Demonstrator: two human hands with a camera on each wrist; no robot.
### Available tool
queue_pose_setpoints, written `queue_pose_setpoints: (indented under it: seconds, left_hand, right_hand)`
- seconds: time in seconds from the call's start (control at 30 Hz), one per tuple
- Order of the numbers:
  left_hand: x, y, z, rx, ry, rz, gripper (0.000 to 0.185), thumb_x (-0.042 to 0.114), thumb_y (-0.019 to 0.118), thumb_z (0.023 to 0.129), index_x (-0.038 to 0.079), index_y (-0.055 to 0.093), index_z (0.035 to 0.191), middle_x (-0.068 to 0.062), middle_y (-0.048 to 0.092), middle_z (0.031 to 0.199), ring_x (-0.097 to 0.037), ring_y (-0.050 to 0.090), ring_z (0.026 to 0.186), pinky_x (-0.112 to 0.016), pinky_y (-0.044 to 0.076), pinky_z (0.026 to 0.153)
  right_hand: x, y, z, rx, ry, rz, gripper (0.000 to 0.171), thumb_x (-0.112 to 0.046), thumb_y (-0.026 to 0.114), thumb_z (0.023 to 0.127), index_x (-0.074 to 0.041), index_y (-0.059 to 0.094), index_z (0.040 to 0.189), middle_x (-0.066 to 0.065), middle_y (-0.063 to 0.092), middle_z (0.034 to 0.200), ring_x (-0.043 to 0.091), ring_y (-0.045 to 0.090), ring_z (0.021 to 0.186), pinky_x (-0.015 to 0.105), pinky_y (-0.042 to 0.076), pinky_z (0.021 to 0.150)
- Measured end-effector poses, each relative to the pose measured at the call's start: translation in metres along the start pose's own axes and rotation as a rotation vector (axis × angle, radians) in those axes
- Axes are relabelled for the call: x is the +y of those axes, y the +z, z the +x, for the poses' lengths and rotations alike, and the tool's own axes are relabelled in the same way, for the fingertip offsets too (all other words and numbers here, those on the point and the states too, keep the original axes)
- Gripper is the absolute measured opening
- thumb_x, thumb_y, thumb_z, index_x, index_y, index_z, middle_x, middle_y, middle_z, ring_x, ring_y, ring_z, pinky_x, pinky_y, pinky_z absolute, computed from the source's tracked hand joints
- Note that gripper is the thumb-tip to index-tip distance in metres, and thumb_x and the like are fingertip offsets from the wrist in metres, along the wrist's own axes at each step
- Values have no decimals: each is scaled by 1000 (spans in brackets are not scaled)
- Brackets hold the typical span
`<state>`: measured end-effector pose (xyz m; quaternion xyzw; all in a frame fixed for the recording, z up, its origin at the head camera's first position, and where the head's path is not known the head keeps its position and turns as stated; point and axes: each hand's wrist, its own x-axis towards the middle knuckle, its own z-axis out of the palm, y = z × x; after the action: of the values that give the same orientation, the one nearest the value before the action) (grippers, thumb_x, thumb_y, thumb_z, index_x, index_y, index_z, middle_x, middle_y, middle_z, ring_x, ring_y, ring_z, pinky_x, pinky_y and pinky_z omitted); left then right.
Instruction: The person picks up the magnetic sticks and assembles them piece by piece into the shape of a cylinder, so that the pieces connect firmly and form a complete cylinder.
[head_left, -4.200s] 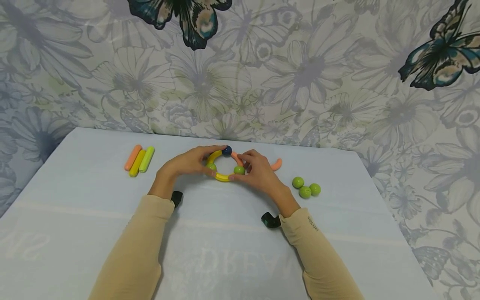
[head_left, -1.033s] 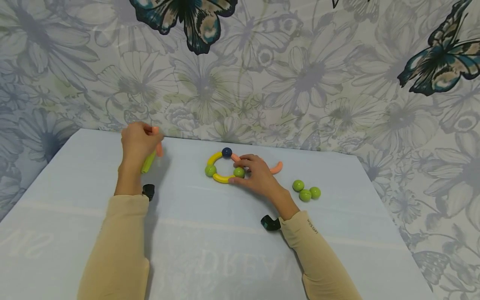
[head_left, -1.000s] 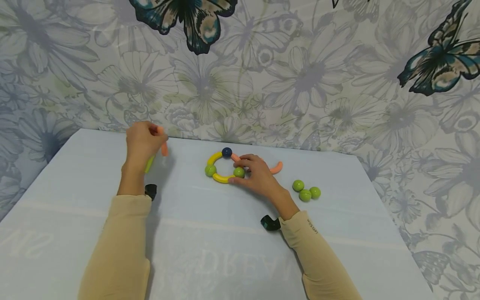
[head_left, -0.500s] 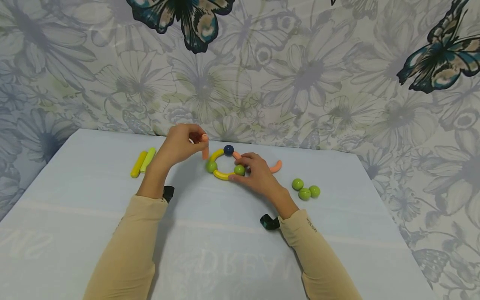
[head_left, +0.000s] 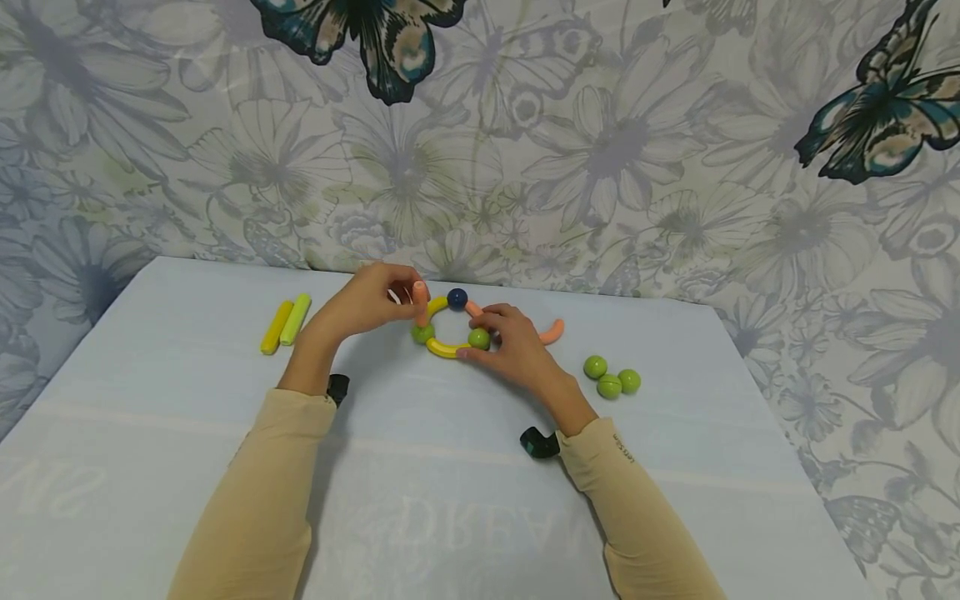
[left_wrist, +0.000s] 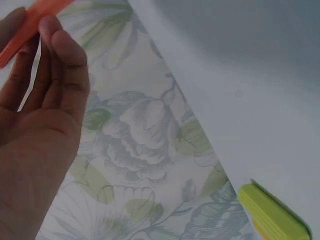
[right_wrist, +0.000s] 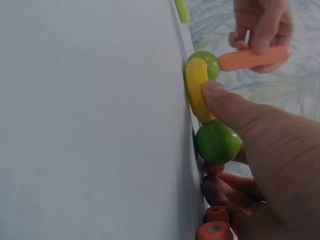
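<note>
Seen from above: pale blue table (head_left: 450, 500) w/ a part-built ring of curved sticks & balls (head_left: 450, 329) near the far edge, lying flat. Left hand (head_left: 367, 302) pinching a straight orange stick (head_left: 421, 302) between thumb & fingertips, held upright, lower end touching the ring's left green ball (head_left: 422, 333). Right hand (head_left: 513, 346) curled over the ring's right side, thumb pressed on the yellow curved piece (head_left: 444, 349), fingers round the right green ball (head_left: 478, 338). Dark blue ball (head_left: 457, 298) at the ring's top. Orange curved piece (head_left: 553, 332) just beyond the right hand. Loose on the table: 3 green balls (head_left: 611, 379) clustered at right, yellow & lime sticks (head_left: 285, 323) side by side at left. No containers anywhere. Floral butterfly cloth (head_left: 600, 150) behind.
</note>
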<state>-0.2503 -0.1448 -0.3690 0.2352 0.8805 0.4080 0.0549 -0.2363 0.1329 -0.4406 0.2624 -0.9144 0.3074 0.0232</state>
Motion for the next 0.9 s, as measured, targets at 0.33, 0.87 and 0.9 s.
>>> queue_pose_setpoints:
  seconds: [0.33,0.87,0.9]
  left_hand:
    - [-14,16,8,-73,-46,105,22,1,82,87,-1,74,107,-14,74,96,-29,66,92,-44,53,87]
    - [-6,21,8,-62,-87,129,23,0,83,86,-3,71,106,-14,71,94,-28,63,87,-43,52,83]
    - [-6,21,9,-66,-94,126,24,0,83,86,-2,71,106,-14,71,94,-28,63,87,-42,52,82]
  right_hand:
    - [-1,-2,-1,10,-21,-4,48,-41,87,88,-9,75,122,10,64,133,21,62,107,39,52,94]
    - [-2,-2,-2,10,-9,13,47,-41,87,88,-9,75,122,9,64,132,21,62,107,41,51,95]
    - [-2,-2,-2,11,-9,11,47,-41,87,88,-9,75,122,10,64,132,21,62,107,41,51,95]
